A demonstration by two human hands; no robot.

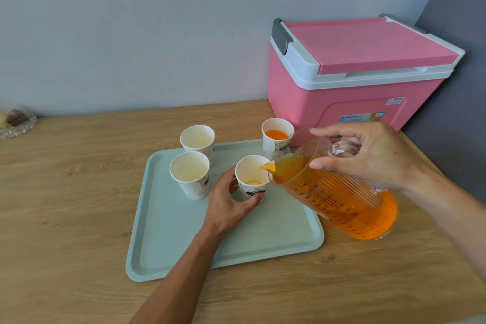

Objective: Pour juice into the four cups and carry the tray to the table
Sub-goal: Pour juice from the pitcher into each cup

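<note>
The right hand (pixel 368 155) gripped the clear handle of the pitcher (pixel 339 192) at centre right of the frame, and the pitcher was tipped steeply to the left, orange juice (pixel 368 213) pooled along its lower side. Its spout sat right over the rim of the near cup (pixel 252 176), mid-frame, and a thin layer of orange showed at that cup's bottom. The left hand (pixel 228 205) was wrapped around the near cup's lower half, thumb on the left, fingers curling under the right side, steadying it on the pale green tray (pixel 184 244). The tray lay flat on the wooden bench (pixel 65 218). At the tray's upper right corner stood a filled cup (pixel 276 139), orange nearly halfway up. Two empty cups (pixel 193 163) stood close together near the tray's upper left, one behind the other, just apart from the near cup. Behind, at upper right, a pink cooler (pixel 355 81) with its lid closed sat against the wall (pixel 131 21). A glass dish (pixel 17 123) rested at the far left edge
</note>
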